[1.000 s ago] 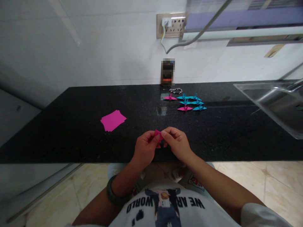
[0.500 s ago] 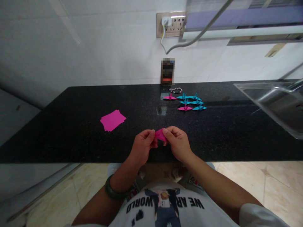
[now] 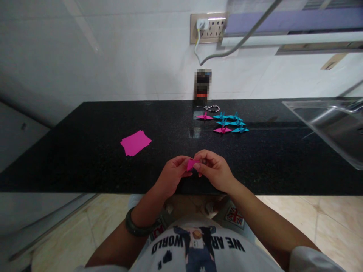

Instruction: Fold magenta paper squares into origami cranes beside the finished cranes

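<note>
- Head view: we record the fingers [image 3: 181,161] of the left hand [image 3: 172,175] pinched on the left edge of a small folded pink paper [image 3: 192,164].
- We record the right hand [image 3: 216,170] gripping the same paper from its right side, thumb and forefinger closed on it. The two hands nearly meet.
- We place the folded pink paper above the near edge of the black table [image 3: 85,166], held clear of the surface. Its exact fold shape is too small to tell.
- We note a dark wristband [image 3: 136,228] on the left wrist.
- We find a stack of pink sheets [image 3: 135,143] lying flat on the table, to the left of the hands and well apart from them.
- We find a group of folded paper cranes farther back and to the right. It is made up of blue cranes [image 3: 231,121] and two pink cranes [image 3: 204,116], set close together.
- We note a beaded ring [image 3: 211,108] just behind the cranes, near the wall.
- We note a metal sink [image 3: 329,124] at the right end of the table and a wall socket [image 3: 208,28] above.
</note>
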Demonstrator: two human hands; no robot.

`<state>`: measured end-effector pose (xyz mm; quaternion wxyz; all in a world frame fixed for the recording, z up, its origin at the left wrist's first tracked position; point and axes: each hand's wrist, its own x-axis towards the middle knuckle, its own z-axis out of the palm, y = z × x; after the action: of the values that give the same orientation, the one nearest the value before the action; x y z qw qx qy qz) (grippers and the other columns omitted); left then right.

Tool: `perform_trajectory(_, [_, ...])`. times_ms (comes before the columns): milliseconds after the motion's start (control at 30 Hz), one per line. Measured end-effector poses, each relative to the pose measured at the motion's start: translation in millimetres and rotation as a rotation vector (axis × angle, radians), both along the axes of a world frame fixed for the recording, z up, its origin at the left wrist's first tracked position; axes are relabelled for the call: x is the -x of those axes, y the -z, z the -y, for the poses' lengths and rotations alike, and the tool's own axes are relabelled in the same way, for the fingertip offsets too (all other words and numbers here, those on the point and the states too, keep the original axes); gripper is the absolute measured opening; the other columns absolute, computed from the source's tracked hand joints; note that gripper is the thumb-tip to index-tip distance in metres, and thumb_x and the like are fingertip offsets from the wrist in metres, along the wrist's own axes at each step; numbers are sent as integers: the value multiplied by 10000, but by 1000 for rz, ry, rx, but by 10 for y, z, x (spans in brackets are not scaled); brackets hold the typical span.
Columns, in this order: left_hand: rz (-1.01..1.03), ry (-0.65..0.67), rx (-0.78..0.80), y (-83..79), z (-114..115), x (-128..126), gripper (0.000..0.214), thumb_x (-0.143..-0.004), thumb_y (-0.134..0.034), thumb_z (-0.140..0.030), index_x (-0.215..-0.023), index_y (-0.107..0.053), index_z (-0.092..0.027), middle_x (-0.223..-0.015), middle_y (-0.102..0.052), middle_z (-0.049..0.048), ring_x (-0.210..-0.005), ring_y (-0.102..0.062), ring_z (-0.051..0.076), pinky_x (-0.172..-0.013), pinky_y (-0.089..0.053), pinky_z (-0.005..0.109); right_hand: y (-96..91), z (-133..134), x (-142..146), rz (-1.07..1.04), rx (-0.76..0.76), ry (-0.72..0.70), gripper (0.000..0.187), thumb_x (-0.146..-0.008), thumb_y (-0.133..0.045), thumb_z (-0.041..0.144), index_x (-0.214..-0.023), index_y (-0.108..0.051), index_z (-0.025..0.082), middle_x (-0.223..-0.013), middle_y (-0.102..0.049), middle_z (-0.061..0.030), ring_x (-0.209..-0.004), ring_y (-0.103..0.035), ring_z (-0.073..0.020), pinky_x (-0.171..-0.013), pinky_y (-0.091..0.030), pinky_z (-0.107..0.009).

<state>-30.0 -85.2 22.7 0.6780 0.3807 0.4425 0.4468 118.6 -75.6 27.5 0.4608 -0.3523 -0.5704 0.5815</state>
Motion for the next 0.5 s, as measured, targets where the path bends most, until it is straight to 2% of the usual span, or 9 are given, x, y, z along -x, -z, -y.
perform_trajectory(67, [25, -85, -84, 21, 18, -22, 225, -738, -581, -352, -757, -643, -137, -739, -613, 19, -699, -560, 106, -706, -455, 243, 4, -9, 17, -6, 44, 32, 166, -714, -632, 285, -797, -550, 167, -613, -514, 34, -467, -450, -53, -409, -399, -175])
perform_trajectory(167, [72, -141, -161, 42, 45, -37, 247, -738, -581, -365, -748, -667, -134, -715, -646, 27, -708, -578, 120, -753, -450, 270, 5, -22, 38, -14, 78, 86, 187, -707, -636, 296, -796, -543, 160, -562, -519, 49, -430, -442, -47, -377, -377, -163])
perform_trajectory(300, [33, -186, -150, 23, 65, -37, 196, -628, -701, -260, -785, -672, -146, -738, -676, 23, -676, -598, 120, -708, -471, 265, 0, -24, 55, -45, 118, 103, 213, -665, -674, 292, -759, -543, 153, -556, -543, 50, -406, -448, -42, -355, -363, -158])
perform_trajectory(500, [-19, -222, -146, -40, 72, -33, 162, -631, -697, -231, -756, -662, -135, -684, -669, 10, -599, -593, 105, -631, -493, 249, -3, -19, 41, -42, 190, -13, 207, -664, -674, 291, -754, -587, 125, -558, -590, 20, -428, -505, -60, -409, -410, -183])
